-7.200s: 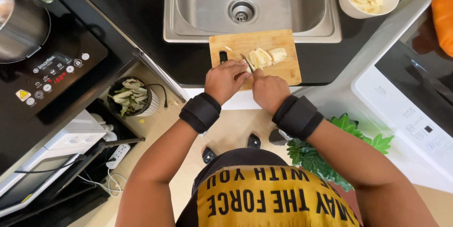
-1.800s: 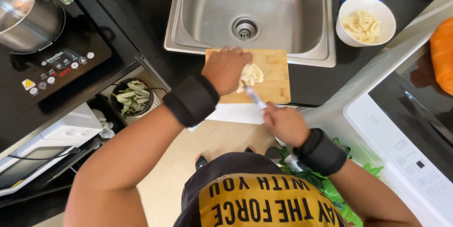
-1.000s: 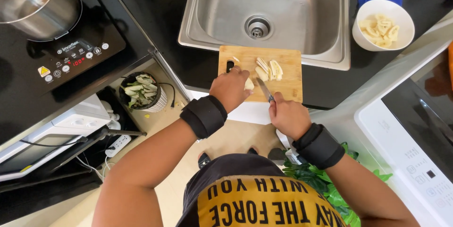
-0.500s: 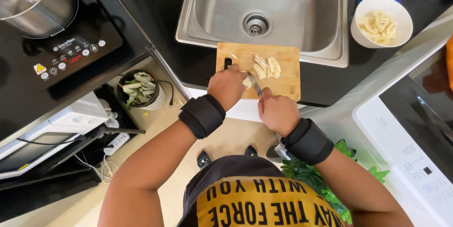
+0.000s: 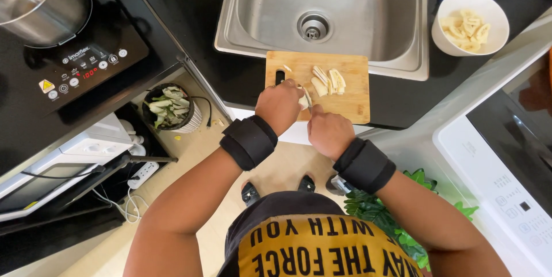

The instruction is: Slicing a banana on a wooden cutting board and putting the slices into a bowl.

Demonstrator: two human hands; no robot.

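Your left hand [image 5: 280, 106] clamps pale vegetable piece [image 5: 303, 101] on wooden cutting board [image 5: 351, 104], near edge. Right hand [image 5: 329, 132] closed on knife [image 5: 308, 97], blade against fingertips. Risk: slip nicks fingers. Cut slices [image 5: 326, 81] lie just beyond.

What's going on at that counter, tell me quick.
A person is cutting pale food on a wooden cutting board in front of the sink. The left hand holds a piece in its grip, the right hand works a knife. Cut strips lie on the board; a white bowl holds more.
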